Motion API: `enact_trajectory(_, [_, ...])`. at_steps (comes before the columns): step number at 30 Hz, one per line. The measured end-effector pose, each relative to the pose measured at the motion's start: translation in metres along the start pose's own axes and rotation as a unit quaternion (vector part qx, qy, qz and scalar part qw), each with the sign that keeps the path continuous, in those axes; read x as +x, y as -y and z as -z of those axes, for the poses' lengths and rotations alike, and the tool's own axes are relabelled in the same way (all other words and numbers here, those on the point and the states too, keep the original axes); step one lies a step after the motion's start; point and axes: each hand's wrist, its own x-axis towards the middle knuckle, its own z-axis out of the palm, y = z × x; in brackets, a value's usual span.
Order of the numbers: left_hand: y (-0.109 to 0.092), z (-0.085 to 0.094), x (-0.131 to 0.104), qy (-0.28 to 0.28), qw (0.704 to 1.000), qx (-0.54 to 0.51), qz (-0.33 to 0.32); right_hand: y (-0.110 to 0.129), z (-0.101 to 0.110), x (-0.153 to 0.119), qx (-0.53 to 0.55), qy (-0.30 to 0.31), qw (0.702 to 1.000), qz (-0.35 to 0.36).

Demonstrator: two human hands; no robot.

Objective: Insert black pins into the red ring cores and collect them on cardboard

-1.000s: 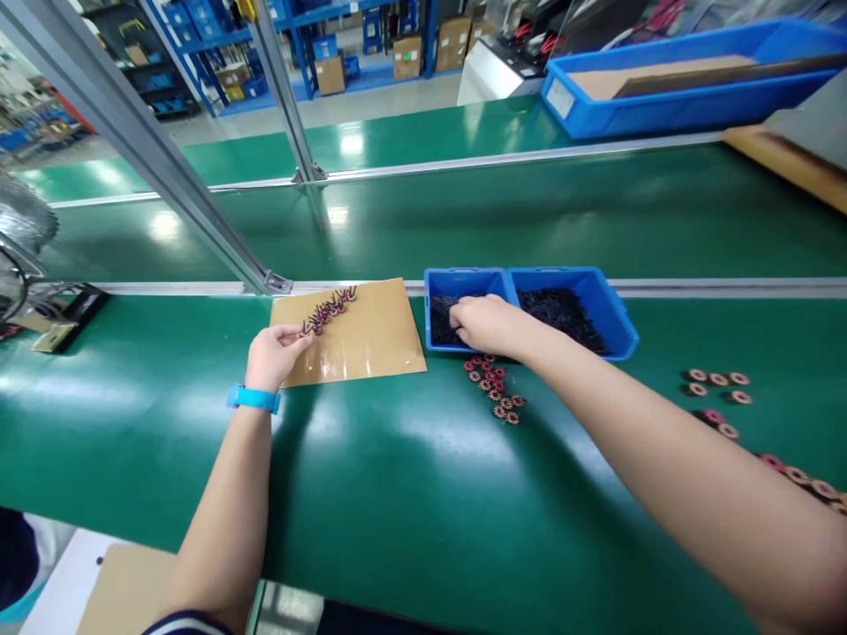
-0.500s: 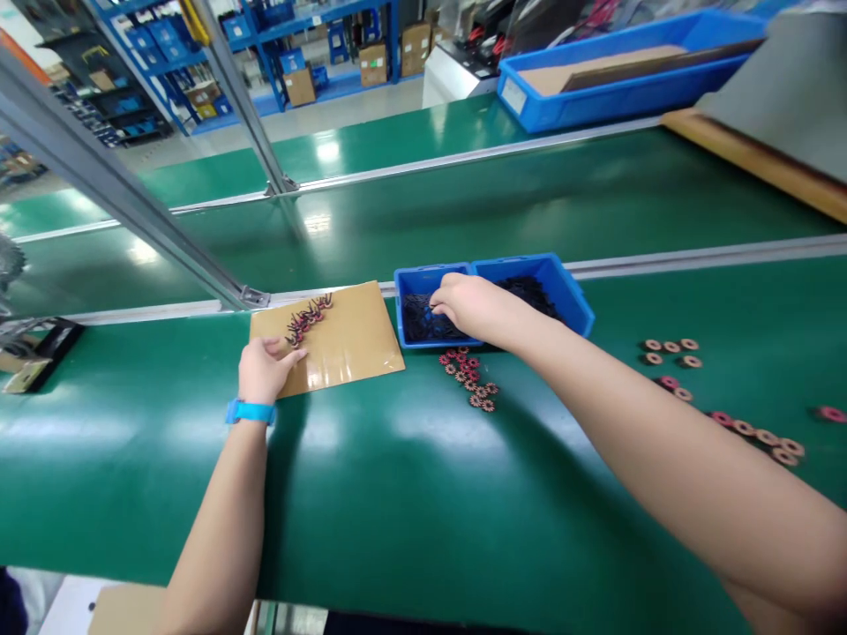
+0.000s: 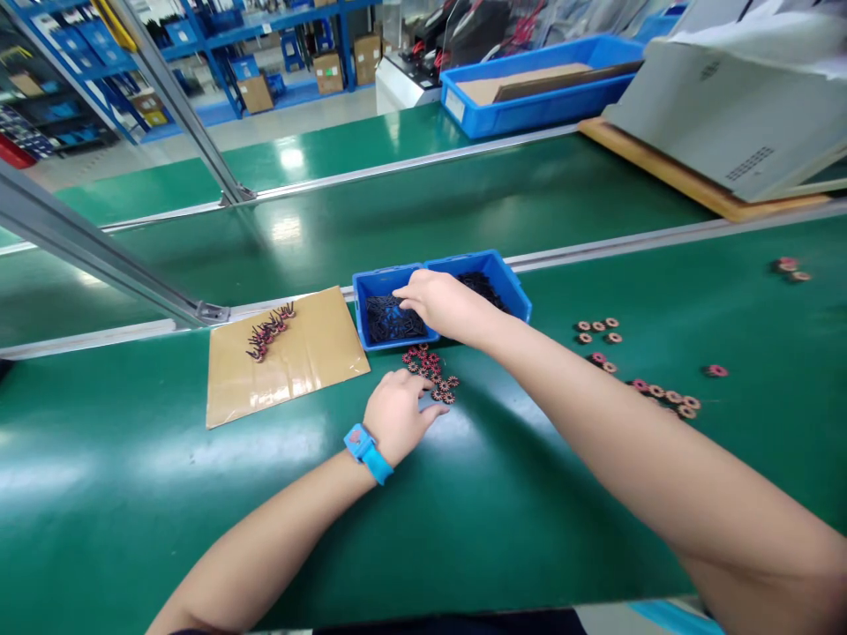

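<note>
My left hand (image 3: 401, 416), with a blue wristband, is beside a cluster of small red and tan toothed rings (image 3: 433, 370), its thumb and fingers apart. Over the left blue bin (image 3: 361, 309), which holds thin dark pieces (image 3: 390, 319), is my right hand (image 3: 430, 300). Its fingers are pinched together, and what they hold is too small to make out. A second blue bin (image 3: 520, 300) with dark pieces adjoins on the right. Several rings with dark prongs (image 3: 270, 333) stand in a row on a tan sheet (image 3: 304, 353) at the left.
More rings (image 3: 655, 391) lie scattered on the green table (image 3: 529, 529) at the right. Metal posts (image 3: 191, 115) rise at the left. Behind are a long blue tray (image 3: 543, 110) and a grey case (image 3: 715, 115) on a wooden edge.
My left hand has left the tan sheet and moved right to the toothed rings. My right hand remains over the left bin. The view has shifted to the right.
</note>
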Motion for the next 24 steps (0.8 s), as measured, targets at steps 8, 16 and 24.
enact_trajectory(8, [0.013,0.011,-0.016,-0.04,0.975,-0.217,0.021,0.014,0.007,-0.031,0.284,-0.146,0.943,-0.091])
enact_trajectory(16, [0.022,0.023,-0.018,0.006,0.798,-0.569,0.197,0.04,-0.008,-0.08,0.53,-0.14,0.803,-0.234])
enact_trajectory(24, [0.022,0.022,-0.017,0.028,0.754,-0.621,0.212,0.055,-0.021,-0.092,0.441,-0.174,0.856,-0.206])
